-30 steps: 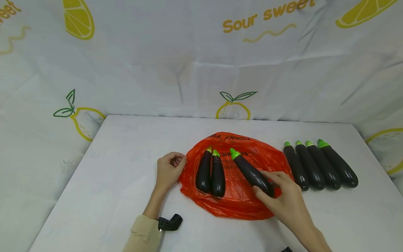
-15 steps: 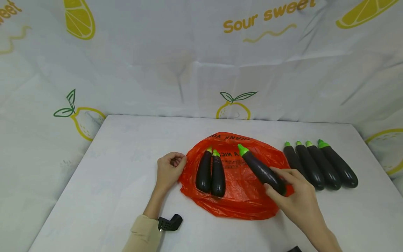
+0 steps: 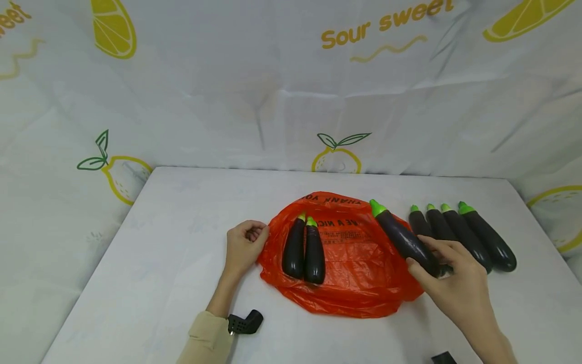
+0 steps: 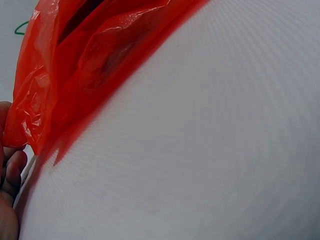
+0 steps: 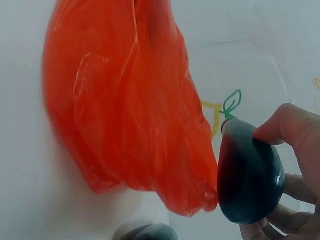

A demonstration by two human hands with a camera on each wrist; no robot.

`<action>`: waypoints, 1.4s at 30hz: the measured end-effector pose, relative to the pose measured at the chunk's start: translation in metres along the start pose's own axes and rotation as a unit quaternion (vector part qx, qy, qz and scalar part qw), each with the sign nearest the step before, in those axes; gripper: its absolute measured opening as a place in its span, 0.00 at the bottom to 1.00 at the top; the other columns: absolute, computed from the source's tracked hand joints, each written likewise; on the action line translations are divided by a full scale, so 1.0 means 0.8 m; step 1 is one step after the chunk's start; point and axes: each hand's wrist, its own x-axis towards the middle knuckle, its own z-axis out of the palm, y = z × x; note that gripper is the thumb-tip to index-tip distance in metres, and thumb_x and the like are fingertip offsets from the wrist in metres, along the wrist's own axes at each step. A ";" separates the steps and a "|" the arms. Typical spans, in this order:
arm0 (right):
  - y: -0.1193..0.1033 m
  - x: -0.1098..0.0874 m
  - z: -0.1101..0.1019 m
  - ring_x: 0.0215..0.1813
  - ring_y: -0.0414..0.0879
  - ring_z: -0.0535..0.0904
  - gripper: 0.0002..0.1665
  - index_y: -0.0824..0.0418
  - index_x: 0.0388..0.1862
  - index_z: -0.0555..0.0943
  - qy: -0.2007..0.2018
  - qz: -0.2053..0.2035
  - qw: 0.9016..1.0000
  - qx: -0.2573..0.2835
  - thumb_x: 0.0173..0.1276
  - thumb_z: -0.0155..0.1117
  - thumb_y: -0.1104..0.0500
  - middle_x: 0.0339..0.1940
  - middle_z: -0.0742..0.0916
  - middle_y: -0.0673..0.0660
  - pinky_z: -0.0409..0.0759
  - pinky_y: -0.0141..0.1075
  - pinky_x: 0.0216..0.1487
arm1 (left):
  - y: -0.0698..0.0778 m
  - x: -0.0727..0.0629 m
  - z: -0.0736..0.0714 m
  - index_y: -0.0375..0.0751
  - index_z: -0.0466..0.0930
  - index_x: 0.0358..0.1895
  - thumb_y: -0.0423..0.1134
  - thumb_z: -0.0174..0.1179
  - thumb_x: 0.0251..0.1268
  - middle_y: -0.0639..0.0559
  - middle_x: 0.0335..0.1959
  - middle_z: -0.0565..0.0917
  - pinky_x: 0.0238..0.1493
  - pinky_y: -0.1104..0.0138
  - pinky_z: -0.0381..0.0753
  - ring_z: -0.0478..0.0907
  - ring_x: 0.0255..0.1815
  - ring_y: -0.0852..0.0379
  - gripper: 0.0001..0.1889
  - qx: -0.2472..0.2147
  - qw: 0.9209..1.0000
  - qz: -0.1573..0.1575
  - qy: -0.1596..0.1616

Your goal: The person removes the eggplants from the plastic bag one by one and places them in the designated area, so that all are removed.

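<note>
My right hand (image 3: 461,285) holds an eggplant (image 3: 402,237) by its thick lower end, thumb on one side and fingers on the other. Its green stem end points up and left, over the right edge of a red plastic bag (image 3: 359,278). In the right wrist view the dark eggplant (image 5: 250,175) sits between thumb and fingers beside the bag (image 5: 120,115). Two more eggplants (image 3: 314,253) lie side by side in the left part of the bag. My left hand (image 3: 245,245) pinches the bag's left edge; the left wrist view shows its fingers (image 4: 15,167) at the plastic.
Several eggplants (image 3: 488,237) lie in a row on the white table (image 3: 159,263) right of the bag, partly hidden by my right hand. A white lemon-print cloth (image 3: 218,101) hangs behind the table. A black wrist device (image 3: 246,322) is on the left wrist.
My right hand has carried the eggplant to the right, from over the middle of the bag to its right edge beside the row. The left hand has stayed at the bag's edge.
</note>
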 end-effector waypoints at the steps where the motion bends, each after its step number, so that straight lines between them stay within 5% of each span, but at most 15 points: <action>1: 0.002 0.000 -0.001 0.38 0.20 0.65 0.27 0.66 0.51 0.87 0.004 0.001 1.000 0.000 0.48 0.81 0.67 0.44 0.85 0.66 0.67 0.10 0.35 | 0.000 0.000 0.000 0.37 0.87 0.33 0.33 0.66 0.63 0.47 0.23 0.83 0.29 0.75 0.76 0.73 0.24 0.62 0.03 0.000 1.000 -0.001 0.000; 22: 0.049 0.012 -0.022 0.39 0.16 0.62 0.28 0.71 0.52 0.85 0.055 0.041 0.998 -0.018 0.48 0.79 0.70 0.44 0.84 0.70 0.60 0.07 0.38 | -0.001 -0.004 -0.001 0.37 0.87 0.33 0.32 0.67 0.63 0.47 0.23 0.83 0.29 0.74 0.76 0.73 0.24 0.61 0.03 -0.002 1.000 0.002 0.003; 27: 0.064 0.018 -0.028 0.37 0.15 0.64 0.27 0.71 0.52 0.85 0.078 0.066 0.995 -0.017 0.49 0.78 0.70 0.39 0.84 0.62 0.61 0.07 0.40 | -0.001 -0.003 0.000 0.37 0.87 0.33 0.32 0.67 0.63 0.47 0.23 0.83 0.29 0.74 0.77 0.73 0.24 0.61 0.03 -0.002 1.000 0.005 0.002; 33: 0.087 0.026 -0.035 0.37 0.12 0.59 0.28 0.75 0.56 0.82 0.096 0.091 0.991 -0.035 0.53 0.75 0.70 0.46 0.83 0.75 0.56 0.06 0.40 | 0.000 -0.003 0.001 0.37 0.87 0.33 0.33 0.66 0.64 0.47 0.24 0.83 0.29 0.74 0.77 0.74 0.25 0.59 0.04 -0.002 1.000 -0.004 0.002; 42: 0.116 0.033 -0.044 0.36 0.10 0.54 0.28 0.73 0.59 0.81 0.097 0.131 0.984 -0.065 0.59 0.72 0.66 0.52 0.82 0.77 0.53 0.09 0.37 | 0.001 -0.001 0.001 0.37 0.87 0.33 0.33 0.66 0.64 0.47 0.24 0.83 0.29 0.75 0.77 0.74 0.25 0.59 0.04 0.004 1.000 -0.002 0.004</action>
